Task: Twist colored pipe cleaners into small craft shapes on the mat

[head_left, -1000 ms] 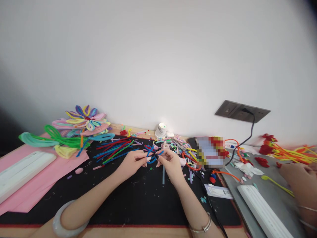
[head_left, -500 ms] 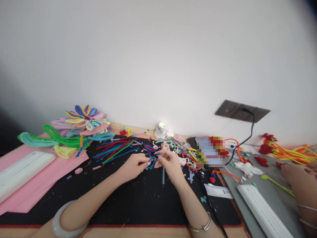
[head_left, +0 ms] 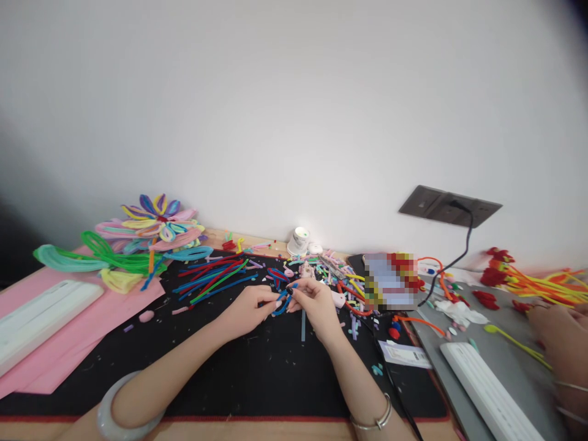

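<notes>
A blue pipe cleaner [head_left: 281,307], bent into a loop, is pinched between my two hands above the black mat [head_left: 257,373]. My left hand [head_left: 252,311] grips it from the left with thumb and forefinger. From the right, my right hand [head_left: 314,306] pinches its upper part with the fingertips, which partly hide it. Just behind my fingers lies a small bundle of bent red and blue pipe cleaners [head_left: 277,277]. Farther left, straight red, blue and green pipe cleaners [head_left: 215,278] are spread over the mat.
Pipe-cleaner flowers [head_left: 160,223] and a white strip-shaped device [head_left: 50,315] sit on pink sheets at left. Scraps surround a paper cup [head_left: 298,241]. A black cable [head_left: 466,239] hangs from a wall socket. Another person's hand [head_left: 558,331] is at far right.
My hands stay nearly in place, with slight finger movement on the blue pipe cleaner. The other person's hand at right has shifted a little to the right.
</notes>
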`<state>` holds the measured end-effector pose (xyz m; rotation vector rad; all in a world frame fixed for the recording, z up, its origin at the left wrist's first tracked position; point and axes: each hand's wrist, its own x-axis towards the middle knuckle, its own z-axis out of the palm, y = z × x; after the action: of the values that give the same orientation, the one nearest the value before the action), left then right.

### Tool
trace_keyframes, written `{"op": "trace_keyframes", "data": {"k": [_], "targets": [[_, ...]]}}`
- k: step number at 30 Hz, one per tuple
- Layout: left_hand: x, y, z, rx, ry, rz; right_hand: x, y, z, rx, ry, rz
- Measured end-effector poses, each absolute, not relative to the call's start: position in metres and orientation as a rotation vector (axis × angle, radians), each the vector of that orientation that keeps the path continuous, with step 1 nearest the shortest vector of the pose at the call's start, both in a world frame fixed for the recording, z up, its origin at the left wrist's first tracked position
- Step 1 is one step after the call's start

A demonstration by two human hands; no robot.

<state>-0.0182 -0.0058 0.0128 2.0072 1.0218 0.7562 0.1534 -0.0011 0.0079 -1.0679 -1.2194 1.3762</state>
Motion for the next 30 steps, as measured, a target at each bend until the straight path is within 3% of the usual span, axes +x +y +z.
{"op": "trace_keyframes", "data": {"k": [11, 17, 30], "targets": [[-0.016, -0.005, 0.005, 1.592, 1.006, 0.802, 0.154, -0.004, 0.012, -0.969, -1.004, 1.428], [-0.016, -0.004, 0.004, 1.590, 1.032, 0.853, 0.154, 0.000, 0.006, -0.961, -1.031, 1.311], [-0.022, -0.004, 0.010, 1.723, 1.139, 1.155, 0.153, -0.005, 0.016, -0.907, -0.890, 1.503]]}}
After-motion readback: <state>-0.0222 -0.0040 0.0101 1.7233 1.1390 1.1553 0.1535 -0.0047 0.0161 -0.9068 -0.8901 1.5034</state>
